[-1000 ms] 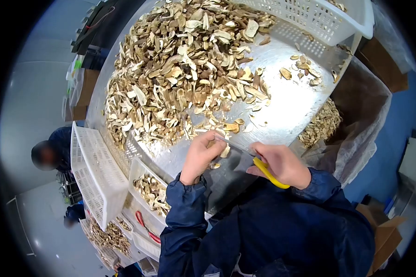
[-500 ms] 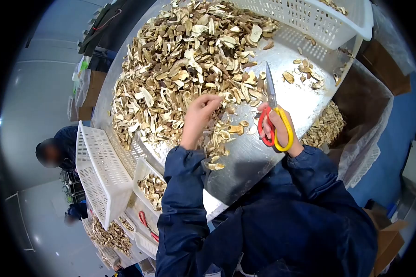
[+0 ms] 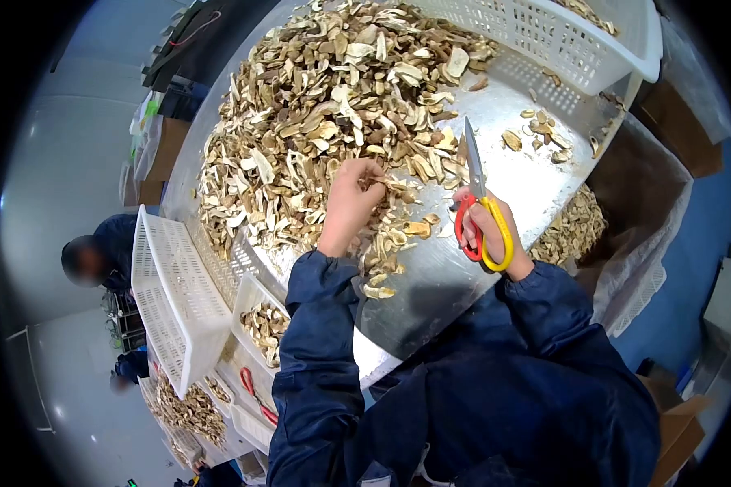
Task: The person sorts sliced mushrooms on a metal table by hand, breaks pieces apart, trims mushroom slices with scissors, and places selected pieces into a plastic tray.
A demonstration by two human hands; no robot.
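My left hand (image 3: 352, 203) is at the near edge of a large heap of dried mushroom slices (image 3: 300, 122), its thumb and fingers pinched on a slice that they partly hide. My right hand (image 3: 495, 227) grips scissors (image 3: 475, 162) with one red and one yellow handle. Their blades are together and point away from me, above the metal tabletop (image 3: 430, 284). A small group of slices (image 3: 382, 252) lies just on the near side of my left hand.
A white perforated basket (image 3: 544, 40) stands at the far right, another (image 3: 175, 300) at the left. Beside the left one is a tray of slices (image 3: 264, 329) and red-handled scissors (image 3: 256, 394). A lined box (image 3: 642, 187) holds slices at right. Another person (image 3: 114, 252) is at far left.
My left fingers have curled in and now pinch at the heap's edge. The scissors have stayed nearly in place in my right hand. The whole view has shifted slightly.
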